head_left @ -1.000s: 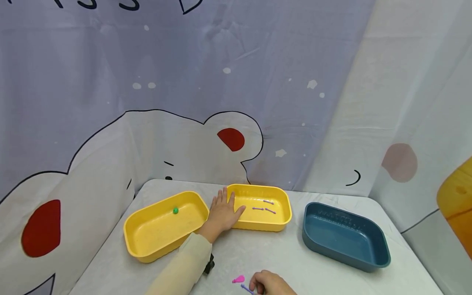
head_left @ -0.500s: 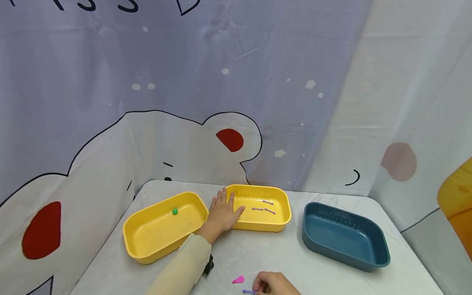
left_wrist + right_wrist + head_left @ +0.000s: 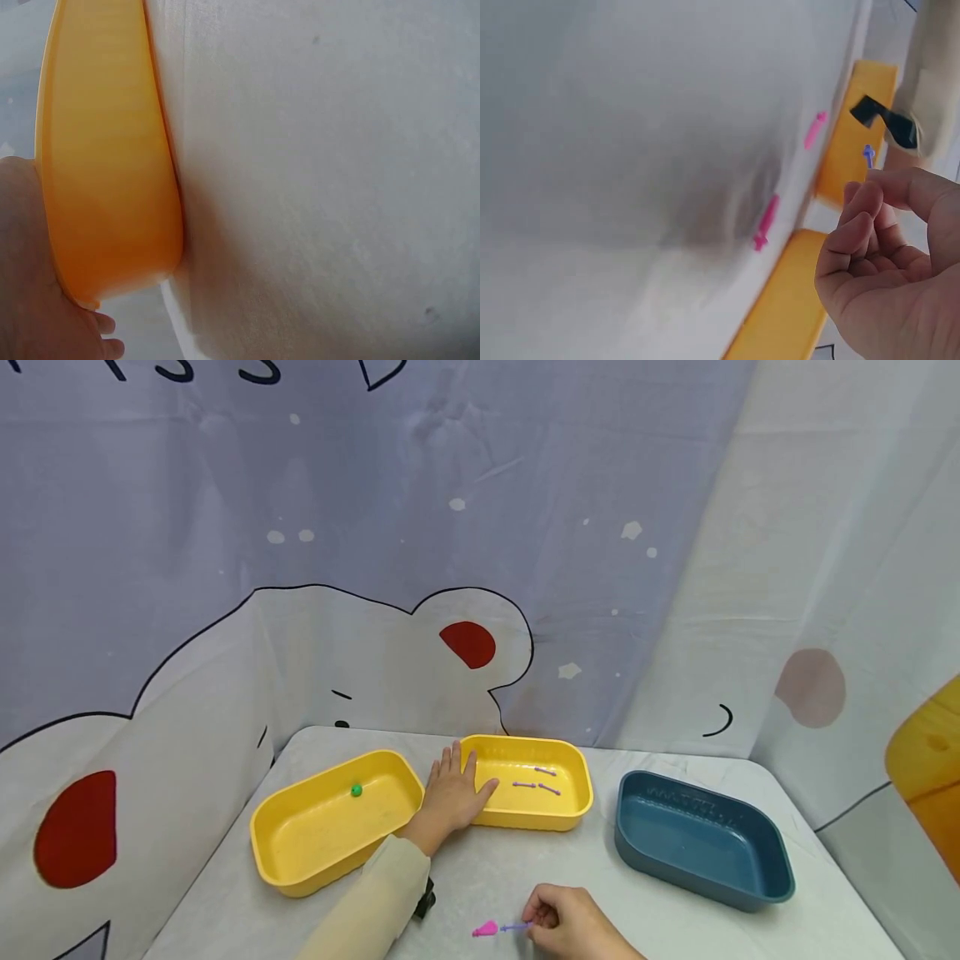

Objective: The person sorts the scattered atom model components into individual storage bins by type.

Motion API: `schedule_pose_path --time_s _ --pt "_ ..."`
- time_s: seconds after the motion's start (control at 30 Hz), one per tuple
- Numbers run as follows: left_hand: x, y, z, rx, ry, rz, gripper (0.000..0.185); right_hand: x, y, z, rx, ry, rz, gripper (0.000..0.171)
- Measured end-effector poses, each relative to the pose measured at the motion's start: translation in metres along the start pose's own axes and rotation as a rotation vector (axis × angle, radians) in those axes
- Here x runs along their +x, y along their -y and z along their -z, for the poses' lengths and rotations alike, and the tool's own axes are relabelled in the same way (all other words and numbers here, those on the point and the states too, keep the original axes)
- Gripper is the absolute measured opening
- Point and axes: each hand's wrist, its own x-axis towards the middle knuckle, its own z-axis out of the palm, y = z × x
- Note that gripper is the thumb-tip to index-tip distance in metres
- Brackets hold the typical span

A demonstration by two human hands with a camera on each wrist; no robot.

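My left hand (image 3: 453, 793) lies with spread, straight fingers over the left end of the middle yellow tray (image 3: 536, 820), touching its rim. The left wrist view shows that hand (image 3: 26, 262) against the side wall of the tray (image 3: 112, 165). Near the front of the table, my right hand (image 3: 573, 922) pinches a small purple stick (image 3: 514, 927) with knobbed ends between thumb and forefinger. The stick (image 3: 868, 154) pokes out past the fingertips in the right wrist view. Just left of it in the head view is a small pink piece (image 3: 486, 929).
Inside the middle tray lie several thin purple sticks (image 3: 525, 785). A second yellow tray (image 3: 300, 885) at left holds a green ball (image 3: 356, 790). At right stands a dark blue tray (image 3: 701, 881). Two pink pieces show in the right wrist view, one a pink rod (image 3: 814, 130).
My right hand has moved forward and slightly right, bringing the purple stick up level with the pink piece. The left hand stays on the tray.
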Motion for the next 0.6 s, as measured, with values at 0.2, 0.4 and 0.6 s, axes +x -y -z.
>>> schedule_pose_path --time_s 0.2,0.4,0.6 --pt "0.0 0.0 0.0 0.0 0.003 -0.006 0.082 0.004 0.003 0.009 -0.037 -0.073 0.043 0.014" --pt "-0.001 0.0 0.0 0.005 0.004 0.0 0.082 0.008 0.008 0.02 -0.013 -0.108 -0.011 0.007" --pt "0.002 0.0 -0.003 0.017 0.008 0.006 0.083 0.014 0.009 0.034 -0.004 -0.184 -0.042 0.007"
